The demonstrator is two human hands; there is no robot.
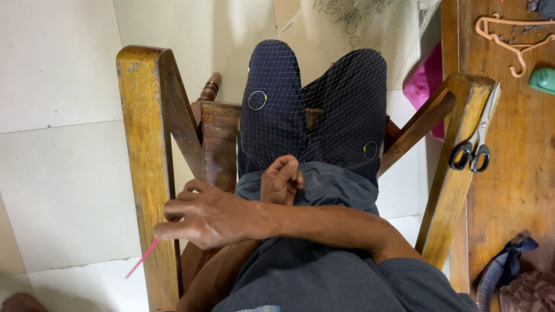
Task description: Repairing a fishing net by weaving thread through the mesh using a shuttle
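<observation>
Two hands at work over a lap, arms crossed at the wrists. Farthest left, pale floor tiles (63, 173), and against them a thin pink stick (141, 258) slanting down and to the left. Just beside it, the yellowed wooden left armrest (144, 144) of a chair. In front of that armrest, the right hand (208, 216), reached across the body, fingers bent and drawn together, gripping the upper end of the pink stick; the grip itself hidden behind the knuckles. A little to the right and higher, the left hand (280, 179), curled into a loose fist with thumb against fingers, resting at the hem of a grey shirt; impossible to tell whether anything is pinched inside. Above both, a fine net (324, 110) draped over dark blue trousers (272, 121), spreading from knees down to the fist. Further right, the second armrest (457, 173) with black-handled scissors (475, 147) lying on top, blades shut. Beyond it, a worn wooden counter (514, 185) carrying an orange hanger (514, 43) and a green object (543, 81) cut off by the edge. Between armrest and counter, a patch of bright pink cloth (425, 81) lower down.
</observation>
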